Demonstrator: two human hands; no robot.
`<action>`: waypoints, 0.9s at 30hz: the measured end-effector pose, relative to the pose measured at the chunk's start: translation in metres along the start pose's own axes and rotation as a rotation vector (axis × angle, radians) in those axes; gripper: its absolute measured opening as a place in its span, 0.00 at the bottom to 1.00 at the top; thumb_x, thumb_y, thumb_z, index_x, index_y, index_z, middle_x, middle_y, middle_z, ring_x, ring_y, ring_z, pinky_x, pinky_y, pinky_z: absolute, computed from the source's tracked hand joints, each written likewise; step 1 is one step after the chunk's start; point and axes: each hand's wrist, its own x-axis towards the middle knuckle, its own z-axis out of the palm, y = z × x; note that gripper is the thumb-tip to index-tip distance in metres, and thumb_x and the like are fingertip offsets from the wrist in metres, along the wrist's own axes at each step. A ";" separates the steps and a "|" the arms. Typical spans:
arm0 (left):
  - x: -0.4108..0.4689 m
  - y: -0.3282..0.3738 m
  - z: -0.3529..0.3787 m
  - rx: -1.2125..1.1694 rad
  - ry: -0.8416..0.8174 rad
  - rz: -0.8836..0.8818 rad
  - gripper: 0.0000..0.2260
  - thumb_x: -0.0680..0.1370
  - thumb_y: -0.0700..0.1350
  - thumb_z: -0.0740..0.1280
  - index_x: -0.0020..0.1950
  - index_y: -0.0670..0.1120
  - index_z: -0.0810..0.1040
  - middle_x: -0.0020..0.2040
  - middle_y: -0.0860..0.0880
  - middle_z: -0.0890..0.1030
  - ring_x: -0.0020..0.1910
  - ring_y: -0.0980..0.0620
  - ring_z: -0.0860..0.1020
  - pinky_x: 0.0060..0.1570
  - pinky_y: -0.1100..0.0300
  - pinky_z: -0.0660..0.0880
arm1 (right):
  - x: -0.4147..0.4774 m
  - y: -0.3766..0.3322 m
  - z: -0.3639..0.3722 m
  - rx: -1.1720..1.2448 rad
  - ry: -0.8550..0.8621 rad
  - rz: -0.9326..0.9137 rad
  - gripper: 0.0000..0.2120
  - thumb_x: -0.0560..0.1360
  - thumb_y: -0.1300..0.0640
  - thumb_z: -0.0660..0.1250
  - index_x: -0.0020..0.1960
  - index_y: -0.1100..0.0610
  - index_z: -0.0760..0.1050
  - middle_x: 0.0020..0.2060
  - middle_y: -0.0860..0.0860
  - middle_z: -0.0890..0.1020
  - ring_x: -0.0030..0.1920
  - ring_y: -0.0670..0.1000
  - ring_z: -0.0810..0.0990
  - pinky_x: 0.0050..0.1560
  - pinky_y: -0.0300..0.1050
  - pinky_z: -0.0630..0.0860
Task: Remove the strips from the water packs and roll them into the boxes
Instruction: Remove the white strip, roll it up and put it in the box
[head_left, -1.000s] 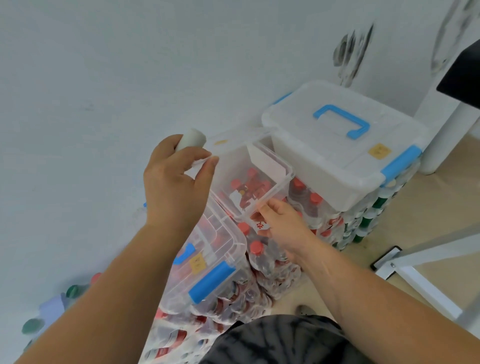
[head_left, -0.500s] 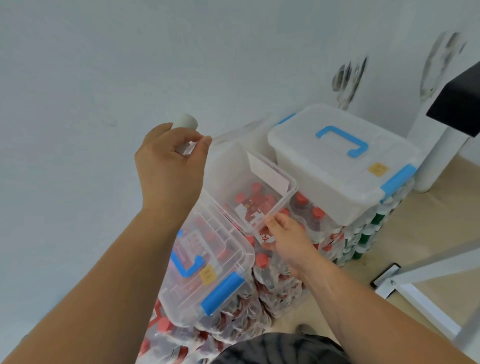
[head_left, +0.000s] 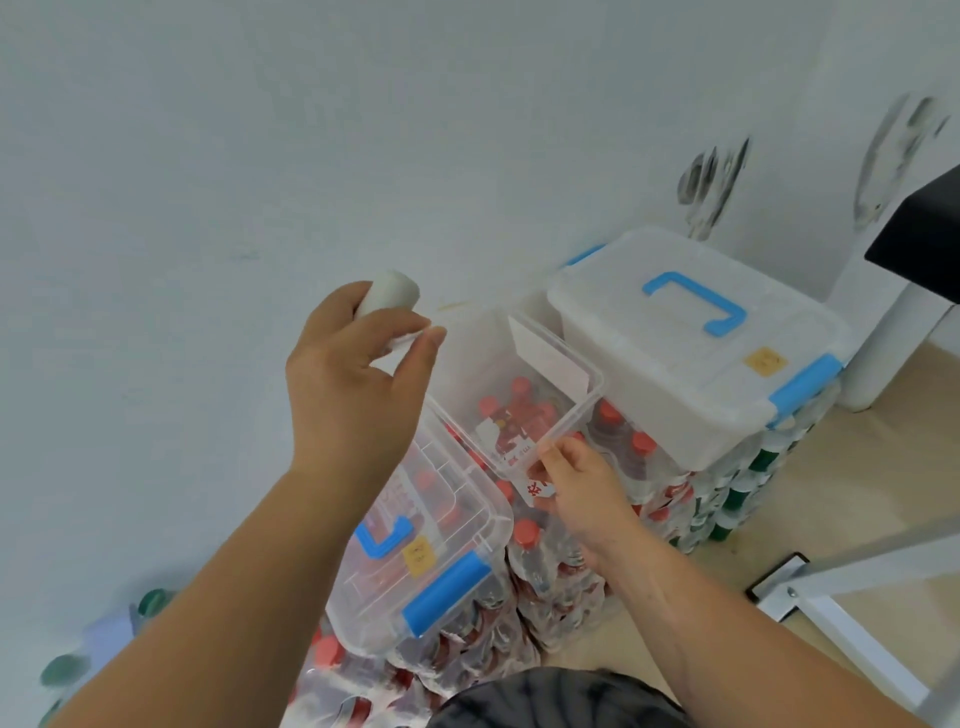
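Two hands work above the stacked packs. Our left hand (head_left: 353, 395) is raised in front of the pale wall (head_left: 208, 156), its fingers curled tight round a white rolled strip (head_left: 392, 293) whose end pokes out above the knuckles. Thumb and forefinger nearly meet on the roll's lower edge. The roll is in the air, just over the far left corner of the small open clear plastic box (head_left: 592, 376), not inside it.

Our right hand (head_left: 582, 483) is lower, fingers curled at the near corner of the open box and gripping its rim. A white slip with red print (head_left: 535, 488) shows just beneath those fingers, and we cannot tell whether they hold it too.

The open box rests on shrink-wrapped packs of red-capped water bottles (head_left: 561, 582). Left of it sits a clear lidded box with a blue handle and latch (head_left: 441, 519). Right of it sits a milky white lidded box with a blue handle (head_left: 675, 364), on packs with green caps. A white metal frame (head_left: 857, 634) stands on the tan floor at the right.
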 end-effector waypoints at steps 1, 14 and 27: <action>-0.006 -0.001 -0.003 0.017 -0.009 0.010 0.04 0.75 0.46 0.75 0.46 0.46 0.86 0.54 0.48 0.81 0.49 0.51 0.79 0.47 0.65 0.77 | 0.000 0.001 0.001 -0.021 0.012 -0.008 0.11 0.83 0.49 0.61 0.49 0.51 0.80 0.47 0.50 0.85 0.52 0.54 0.83 0.59 0.59 0.81; -0.100 -0.050 -0.027 0.168 -0.234 0.094 0.05 0.70 0.43 0.79 0.43 0.44 0.87 0.53 0.41 0.82 0.48 0.41 0.80 0.49 0.56 0.75 | -0.014 -0.006 0.009 -0.064 0.236 -0.054 0.09 0.80 0.51 0.65 0.45 0.54 0.80 0.40 0.52 0.83 0.41 0.53 0.81 0.43 0.54 0.79; -0.122 -0.106 -0.064 0.054 -0.567 -0.025 0.17 0.70 0.65 0.70 0.43 0.53 0.87 0.53 0.52 0.83 0.48 0.52 0.82 0.43 0.57 0.80 | -0.056 -0.013 0.061 -0.308 0.418 -0.301 0.10 0.76 0.45 0.71 0.53 0.47 0.74 0.49 0.44 0.76 0.49 0.49 0.77 0.48 0.44 0.77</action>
